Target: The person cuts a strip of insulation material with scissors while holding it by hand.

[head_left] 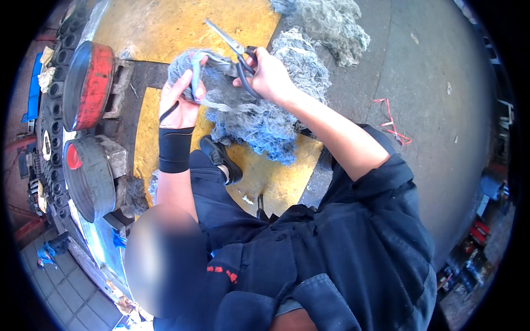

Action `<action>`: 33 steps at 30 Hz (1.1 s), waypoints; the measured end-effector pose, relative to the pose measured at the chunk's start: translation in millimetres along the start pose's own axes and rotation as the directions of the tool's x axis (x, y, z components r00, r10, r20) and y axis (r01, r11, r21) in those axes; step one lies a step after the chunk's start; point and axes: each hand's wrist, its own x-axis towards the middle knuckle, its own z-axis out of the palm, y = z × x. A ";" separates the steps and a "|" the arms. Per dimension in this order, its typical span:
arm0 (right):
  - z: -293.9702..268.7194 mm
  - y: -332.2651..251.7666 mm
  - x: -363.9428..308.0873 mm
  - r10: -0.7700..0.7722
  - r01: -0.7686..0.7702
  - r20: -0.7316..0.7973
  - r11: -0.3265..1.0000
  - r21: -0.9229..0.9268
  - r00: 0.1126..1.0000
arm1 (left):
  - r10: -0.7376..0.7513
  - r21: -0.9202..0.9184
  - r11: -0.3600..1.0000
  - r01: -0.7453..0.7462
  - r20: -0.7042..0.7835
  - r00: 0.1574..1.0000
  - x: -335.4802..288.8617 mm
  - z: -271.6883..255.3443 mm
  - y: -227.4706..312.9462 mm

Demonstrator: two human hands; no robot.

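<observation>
My left hand point(181, 107), with a black band round its wrist, is closed on a bundle of grey-blue tangled yarn point(180, 64). A flat strip of it runs between thumb and fingers, and loose strands trail right. My right hand point(269, 76) grips a pair of scissors point(223, 34) by the black handles. Their metal blades point up and left, above the bundle and apart from it. Below and between my hands lies a large heap of yarn point(254, 129), grey on top and bluer at its near edge. It reaches up behind my right hand.
Another grey yarn heap point(331, 27) lies at the far side. Yellow sheets point(146, 118) cover part of the floor. To the left stand a red round metal drum point(99, 85) and a grey one point(91, 179), beside blocks. A red cord point(391, 121) lies at right. My shoe point(221, 160) is beside the heap.
</observation>
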 end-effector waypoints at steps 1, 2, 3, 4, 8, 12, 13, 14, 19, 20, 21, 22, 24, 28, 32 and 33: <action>7.5 5.1 0.4 -0.040 0.040 -0.017 0.999 -0.022 0.999 | 0.005 -0.002 1.000 -0.005 0.012 1.000 -0.7 3.9 -2.2; 11.3 6.9 1.2 -0.040 0.038 -0.043 0.997 -0.064 0.998 | -0.001 -0.006 1.000 0.001 0.049 0.999 -1.4 5.7 -2.0; 14.6 8.9 2.8 -0.042 0.034 -0.070 0.994 -0.107 0.997 | -0.006 -0.009 1.000 0.007 0.087 0.996 -1.8 6.9 -1.2; 17.1 11.2 4.8 -0.044 0.029 -0.097 0.988 -0.149 0.994 | -0.012 -0.012 1.000 0.014 0.125 0.992 -2.3 7.1 0.1; 2.5 13.8 9.3 0.023 -0.035 -0.095 0.991 -0.126 0.995 | 0.019 -0.074 0.997 -0.013 0.086 0.996 -5.3 -9.9 8.7; -35.9 -2.4 10.4 0.190 -0.207 0.084 0.867 0.453 0.978 | 0.029 -0.082 0.996 -0.030 -0.007 1.000 -5.1 -40.3 21.0; -57.7 9.8 15.8 0.112 -0.163 0.144 0.897 0.412 0.983 | -0.028 -0.059 0.998 0.024 -0.069 0.997 0.5 -48.4 23.3; -74.0 21.5 22.9 0.027 -0.113 0.223 0.917 0.382 0.974 | -0.071 0.037 0.996 0.078 -0.175 0.982 1.8 -56.1 26.9; -111.8 20.7 9.6 -0.201 0.220 0.295 0.975 -0.034 0.934 | -0.030 0.028 0.999 0.038 -0.234 0.972 -2.8 -55.3 20.9; -113.9 24.8 5.7 -0.247 0.300 0.240 0.928 -0.222 0.939 | -0.044 -0.015 0.999 0.042 -0.236 0.971 1.4 -57.0 22.0; -113.1 41.0 5.2 -0.272 0.310 0.163 0.907 -0.286 0.948 | -0.051 -0.028 0.999 0.046 -0.232 0.971 3.3 -57.3 20.4; -117.5 50.5 3.6 -0.222 0.251 0.121 0.901 -0.353 0.968 | -0.058 -0.041 0.998 0.050 -0.227 0.972 4.5 -57.1 18.6; -125.7 56.6 3.4 -0.146 0.142 0.027 0.874 -0.464 0.989 | -0.046 -0.069 0.997 0.031 -0.224 0.974 5.0 -62.2 20.1; -146.8 70.3 5.4 -0.129 0.024 -0.186 0.878 -0.479 0.974 | -0.027 0.095 0.994 0.057 -0.292 0.956 10.0 -69.2 14.7; -149.3 47.2 -4.7 0.033 -0.032 0.013 0.998 -0.049 0.999 | 0.353 0.774 0.610 0.169 -0.457 0.816 17.6 -66.8 -27.4; -142.9 49.4 -4.4 -0.025 0.025 0.039 1.000 -0.019 0.999 | 0.345 0.835 0.536 0.123 -0.349 0.871 16.6 -51.4 -35.9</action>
